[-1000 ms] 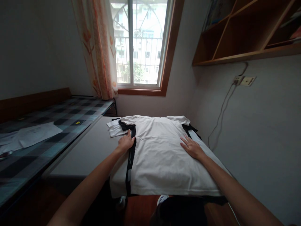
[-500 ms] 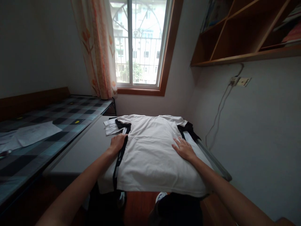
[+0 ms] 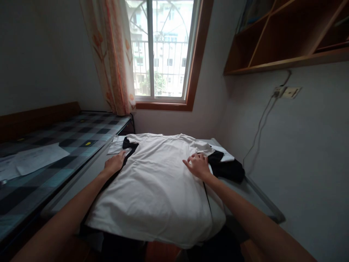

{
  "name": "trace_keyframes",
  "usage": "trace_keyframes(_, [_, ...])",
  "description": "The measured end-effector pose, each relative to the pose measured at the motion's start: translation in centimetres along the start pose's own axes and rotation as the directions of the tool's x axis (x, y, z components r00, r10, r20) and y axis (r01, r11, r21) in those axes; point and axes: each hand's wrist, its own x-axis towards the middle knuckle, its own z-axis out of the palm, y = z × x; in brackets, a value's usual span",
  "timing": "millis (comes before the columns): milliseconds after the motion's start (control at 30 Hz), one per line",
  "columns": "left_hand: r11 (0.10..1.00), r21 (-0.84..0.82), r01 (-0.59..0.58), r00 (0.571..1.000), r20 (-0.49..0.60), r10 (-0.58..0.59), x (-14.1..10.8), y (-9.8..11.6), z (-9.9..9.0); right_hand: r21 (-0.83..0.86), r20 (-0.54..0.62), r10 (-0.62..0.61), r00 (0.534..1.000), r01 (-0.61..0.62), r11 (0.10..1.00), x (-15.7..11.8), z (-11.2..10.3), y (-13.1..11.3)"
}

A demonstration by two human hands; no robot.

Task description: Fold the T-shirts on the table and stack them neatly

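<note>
A white short-sleeved T-shirt (image 3: pixel 160 182) lies spread over a grey table, neckline away from me and hem hanging over the near edge. Black cloth (image 3: pixel 226 169) and other white cloth (image 3: pixel 116 145) show from under it at both sides. My left hand (image 3: pixel 115 163) is closed at the shirt's left side below the sleeve, over a black edge; its fingertips are partly hidden. On the right, my right hand (image 3: pixel 198 165) has its fingers curled into the shirt just below the right sleeve, the thumb apart on the fabric.
To the left stands a bed with a checked cover (image 3: pixel 95 127) and papers (image 3: pixel 38 158) on it. Beyond the grey table (image 3: pixel 261 196) are a window (image 3: pixel 163 54) and a curtain (image 3: pixel 116 72). A wall shelf (image 3: pixel 272 47) and a socket with a cord (image 3: pixel 279 91) are on the right.
Both hands have moved left, and the shirt has shifted left and toward me, slightly turned. More black cloth shows at the right. The right hand's fingers went from flat to curled.
</note>
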Motion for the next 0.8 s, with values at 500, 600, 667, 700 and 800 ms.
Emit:
trace_keyframes(500, [0.998, -0.065, 0.019, 0.993, 0.115, -0.011, -0.4, -0.2, 0.5, 0.011, 0.155, -0.079, 0.985, 0.078, 0.997, 12.3, 7.4, 4.3])
trace_keyframes(600, [0.998, -0.05, 0.023, 0.993, 0.12, -0.017, -1.0, -0.2, 0.3, 0.017, 0.187, -0.057, 0.981, 0.054, 0.998, 11.7, 8.1, 4.8])
trace_keyframes(667, [0.999, -0.046, 0.021, 0.994, 0.112, -0.015, -1.2, -0.4, 0.2, 0.024, 0.18, -0.069, 0.981, 0.066, 0.998, 11.4, 8.0, 5.0])
trace_keyframes(700, [0.998, -0.053, 0.018, 0.994, 0.111, -0.012, -1.3, -0.6, 0.2, 0.031, 0.173, -0.077, 0.982, 0.073, 0.997, 11.2, 7.9, 5.1])
trace_keyframes(800, [0.995, -0.096, 0.016, 0.994, 0.111, -0.005, -1.5, -1.0, 0.2, 0.062, 0.14, -0.098, 0.985, 0.09, 0.994, 11.0, 7.4, 5.3])
